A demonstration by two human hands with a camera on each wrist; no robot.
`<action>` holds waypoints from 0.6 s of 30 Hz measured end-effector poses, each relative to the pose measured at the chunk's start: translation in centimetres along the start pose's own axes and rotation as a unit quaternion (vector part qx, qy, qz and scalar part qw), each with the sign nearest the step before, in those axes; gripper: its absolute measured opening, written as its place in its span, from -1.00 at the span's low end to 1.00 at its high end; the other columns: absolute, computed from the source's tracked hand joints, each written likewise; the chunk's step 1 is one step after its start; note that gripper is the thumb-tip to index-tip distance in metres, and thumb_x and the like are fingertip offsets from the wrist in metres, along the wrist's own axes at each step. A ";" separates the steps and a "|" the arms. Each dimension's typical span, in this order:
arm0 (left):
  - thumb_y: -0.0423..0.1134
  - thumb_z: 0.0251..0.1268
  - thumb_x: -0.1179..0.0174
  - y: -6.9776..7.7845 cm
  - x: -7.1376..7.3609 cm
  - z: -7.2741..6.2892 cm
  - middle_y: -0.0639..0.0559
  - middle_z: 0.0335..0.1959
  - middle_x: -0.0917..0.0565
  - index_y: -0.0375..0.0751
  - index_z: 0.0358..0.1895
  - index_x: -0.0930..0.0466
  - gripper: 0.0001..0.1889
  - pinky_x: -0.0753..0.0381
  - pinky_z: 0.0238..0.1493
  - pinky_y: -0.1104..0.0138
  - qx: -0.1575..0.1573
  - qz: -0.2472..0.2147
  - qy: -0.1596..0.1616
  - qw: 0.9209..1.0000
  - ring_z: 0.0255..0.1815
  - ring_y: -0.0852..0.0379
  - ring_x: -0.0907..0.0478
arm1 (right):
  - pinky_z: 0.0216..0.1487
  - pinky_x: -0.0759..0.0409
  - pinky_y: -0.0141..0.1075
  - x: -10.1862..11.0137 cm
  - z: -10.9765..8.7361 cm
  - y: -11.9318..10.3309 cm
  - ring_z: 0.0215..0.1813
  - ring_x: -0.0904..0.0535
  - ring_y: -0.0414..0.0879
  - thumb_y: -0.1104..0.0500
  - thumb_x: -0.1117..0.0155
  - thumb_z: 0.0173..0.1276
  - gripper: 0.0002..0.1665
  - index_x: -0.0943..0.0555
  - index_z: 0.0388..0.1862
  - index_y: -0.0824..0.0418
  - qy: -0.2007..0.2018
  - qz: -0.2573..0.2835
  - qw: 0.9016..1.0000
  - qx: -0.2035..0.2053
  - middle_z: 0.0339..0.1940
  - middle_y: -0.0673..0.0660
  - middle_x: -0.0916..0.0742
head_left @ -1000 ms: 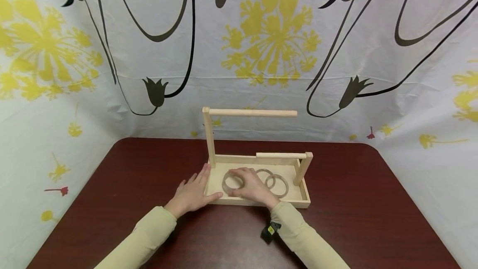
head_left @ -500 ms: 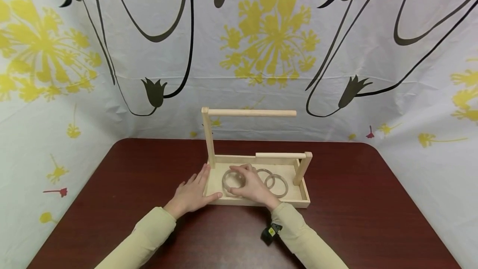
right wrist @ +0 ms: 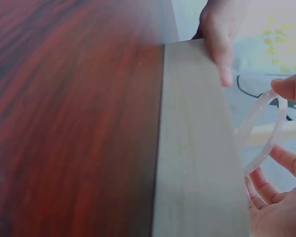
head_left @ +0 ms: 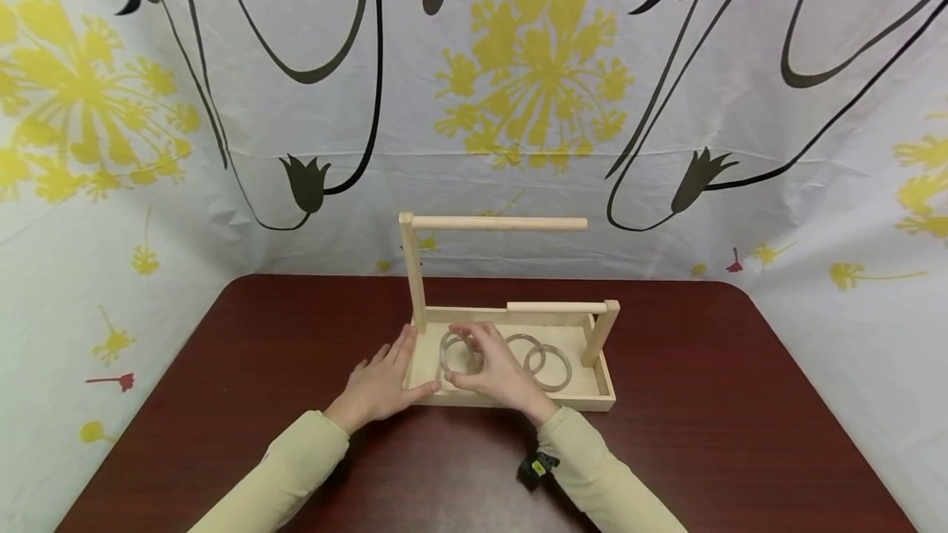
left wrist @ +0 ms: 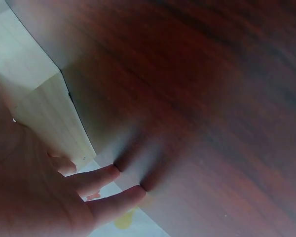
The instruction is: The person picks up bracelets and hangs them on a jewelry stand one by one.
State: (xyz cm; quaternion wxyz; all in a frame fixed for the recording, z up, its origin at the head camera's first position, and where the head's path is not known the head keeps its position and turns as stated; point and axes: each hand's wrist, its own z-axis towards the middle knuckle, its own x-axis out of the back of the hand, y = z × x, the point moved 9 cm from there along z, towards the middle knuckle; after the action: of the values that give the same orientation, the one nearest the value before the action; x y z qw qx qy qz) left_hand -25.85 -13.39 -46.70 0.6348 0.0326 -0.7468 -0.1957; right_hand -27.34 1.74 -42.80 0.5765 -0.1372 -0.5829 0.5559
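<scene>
My right hand (head_left: 504, 373) pinches a pale translucent bangle (head_left: 443, 356) between thumb and fingers over the left half of a light wooden tray (head_left: 518, 404). In the right wrist view this bangle (right wrist: 255, 116) stands tilted up above the tray's front wall (right wrist: 197, 143). My left hand (head_left: 376, 385) rests against the tray's left end, fingers straight and thumb along the front corner. Its fingers (left wrist: 118, 205) reach past the tray's outer side in the left wrist view. Two more bangles (head_left: 569, 368) lie overlapping on the tray floor, right of my right hand.
A tall post (head_left: 413, 278) at the tray's left carries a long horizontal rod (head_left: 504, 224). At the right, a shorter post (head_left: 601, 336) carries a lower rod (head_left: 555, 308) pointing left. Dark red table (head_left: 704, 401) surrounds the tray, and a patterned cloth (head_left: 459, 105) hangs behind.
The right hand has tipped the left bangle up from lying flat, lifting its near and right side. The left hand and the two other bangles stay where they were.
</scene>
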 end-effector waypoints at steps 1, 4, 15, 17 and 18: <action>0.43 0.24 0.01 0.0 0.0 0.0 -0.09 0.56 0.07 -0.19 0.56 0.19 0.05 -0.20 0.17 -0.30 -0.001 0.000 0.001 1.000 0.38 -0.33 -0.20 | 0.15 -0.46 -0.09 0.0 0.0 -0.2 0.12 -0.48 0.20 0.18 -0.52 0.04 -0.19 -0.43 0.31 0.19 0.001 0.000 1.000 0.003 0.11 0.21 -0.48; 0.43 0.24 0.01 0.1 0.1 0.0 -0.08 0.56 0.08 -0.18 0.57 0.20 0.05 -0.20 0.17 -0.29 -0.001 0.002 0.001 1.000 0.38 -0.32 -0.20 | 0.15 -0.45 -0.10 0.2 0.0 -0.8 0.12 -0.48 0.15 0.17 -0.52 0.05 -0.19 -0.43 0.31 0.17 0.005 -0.004 1.000 0.011 0.12 0.16 -0.48; 0.45 0.22 0.03 0.2 0.2 -0.1 -0.08 0.56 0.08 -0.18 0.57 0.20 0.07 -0.19 0.18 -0.30 0.000 0.002 -0.001 1.000 0.39 -0.33 -0.18 | 0.18 -0.44 -0.07 0.9 0.0 -3.6 0.15 -0.47 0.03 0.13 -0.51 0.13 -0.21 -0.40 0.32 0.22 0.020 0.012 0.997 0.070 0.21 0.08 -0.50; 0.47 0.21 0.04 0.1 0.1 -0.1 -0.08 0.56 0.08 -0.18 0.57 0.21 0.08 -0.19 0.18 -0.30 0.000 0.002 -0.001 1.000 0.39 -0.33 -0.18 | 0.17 -0.45 -0.09 1.2 0.0 -4.2 0.13 -0.49 0.01 0.14 -0.52 0.11 -0.19 -0.40 0.32 0.24 0.026 0.012 0.997 0.077 0.21 0.07 -0.51; 0.48 0.21 0.05 0.1 0.1 0.0 -0.08 0.56 0.08 -0.18 0.57 0.21 0.08 -0.19 0.17 -0.30 0.000 0.002 0.000 1.000 0.39 -0.33 -0.18 | 0.17 -0.45 -0.11 1.4 0.0 -4.6 0.12 -0.50 0.00 0.13 -0.52 0.11 -0.19 -0.40 0.32 0.24 0.029 0.009 0.996 0.080 0.20 0.07 -0.52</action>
State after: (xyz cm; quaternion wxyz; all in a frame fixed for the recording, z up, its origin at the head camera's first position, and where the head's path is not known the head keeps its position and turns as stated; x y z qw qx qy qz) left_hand -25.82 -13.33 -46.60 0.6352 0.0312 -0.7469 -0.1941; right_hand -25.49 1.29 -38.34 0.5978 -0.1117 -0.5179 0.6017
